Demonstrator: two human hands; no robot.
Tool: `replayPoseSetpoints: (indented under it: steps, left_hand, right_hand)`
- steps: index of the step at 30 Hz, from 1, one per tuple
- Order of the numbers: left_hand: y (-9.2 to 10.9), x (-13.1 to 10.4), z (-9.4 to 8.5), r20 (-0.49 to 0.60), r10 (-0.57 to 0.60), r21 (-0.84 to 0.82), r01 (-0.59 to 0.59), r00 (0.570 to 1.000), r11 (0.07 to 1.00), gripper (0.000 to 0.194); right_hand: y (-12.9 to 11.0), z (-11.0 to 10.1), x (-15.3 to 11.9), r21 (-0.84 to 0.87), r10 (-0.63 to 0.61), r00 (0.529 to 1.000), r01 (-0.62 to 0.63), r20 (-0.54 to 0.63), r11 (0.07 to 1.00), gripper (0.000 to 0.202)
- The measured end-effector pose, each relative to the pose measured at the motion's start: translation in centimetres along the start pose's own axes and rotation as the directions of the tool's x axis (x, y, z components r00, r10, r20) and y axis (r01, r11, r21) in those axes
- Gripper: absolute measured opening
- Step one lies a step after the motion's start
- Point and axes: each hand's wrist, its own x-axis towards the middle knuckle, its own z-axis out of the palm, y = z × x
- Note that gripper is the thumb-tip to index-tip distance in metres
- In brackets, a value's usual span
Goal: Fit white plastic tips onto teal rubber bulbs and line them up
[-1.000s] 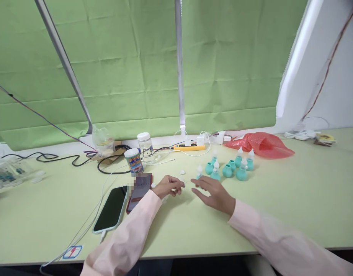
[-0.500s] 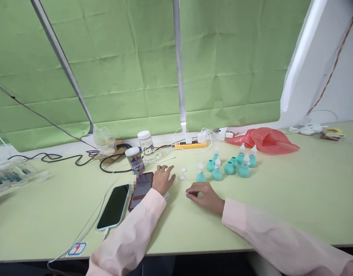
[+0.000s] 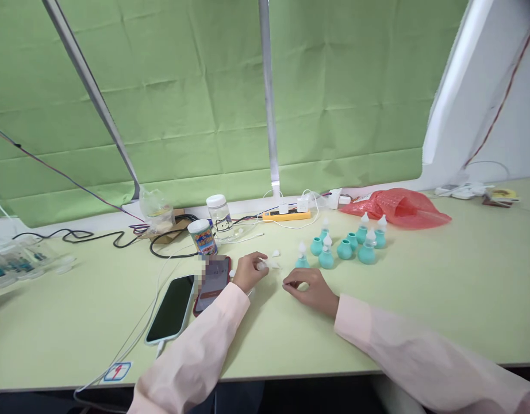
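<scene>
while pinched, left hand seemingly holds white tip.

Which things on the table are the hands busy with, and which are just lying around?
In use:
- left hand, pinching a small white cone-shaped tip
- right hand, curled on the table
- teal rubber bulbs with white tips
- loose white tip

Lying about:
- black smartphone
- red plastic bag
- clear lidded jar
- colourful printed can
- yellow power strip
</scene>
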Motion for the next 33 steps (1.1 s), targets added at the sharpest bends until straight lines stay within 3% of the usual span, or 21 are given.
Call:
replayPoseSetpoints:
  steps: [3,5,8,15,18,26,33]
  left_hand:
    - [0.9,-0.3,-0.4,0.17,-0.068,-0.465,0.141,0.983,0.874,0.036]
    - [1.5,-0.6,-0.8,0.325,-0.08,-0.612,0.274,0.942,0.742,0.038]
    - [2.2,-1.2,-0.9,0.463,-0.075,-0.666,0.403,0.883,0.627,0.038]
    - [2.8,-2.1,0.4,0.58,-0.048,-0.698,0.526,0.813,0.486,0.028]
    - [3.0,-2.2,0.7,0.592,-0.069,-0.687,0.548,0.803,0.478,0.029]
    - [2.7,-1.9,0.9,0.659,-0.073,-0.59,0.575,0.749,0.567,0.039]
    - [2.5,-1.8,1.4,0.646,-0.117,-0.544,0.562,0.755,0.624,0.037]
  right_hand:
    - [-0.1,-0.1,0.1,-0.006,-0.008,0.998,0.008,-0.063,1.0,0.012]
    - [-0.1,-0.1,0.2,-0.001,-0.008,0.996,0.007,-0.085,1.0,0.011]
    - [0.0,0.0,0.1,0.013,-0.007,0.995,0.009,-0.095,1.0,0.011]
    - [0.1,0.1,0.0,-0.043,-0.088,0.989,0.083,-0.123,0.996,0.008]
    - [0.1,0.1,0.0,-0.055,-0.079,0.989,0.073,-0.126,0.996,0.009]
    - [0.0,0.0,0.0,-0.068,-0.089,0.975,0.076,-0.205,0.995,0.009]
    - [0.1,0.0,-0.1,-0.073,-0.093,0.974,0.079,-0.208,0.994,0.008]
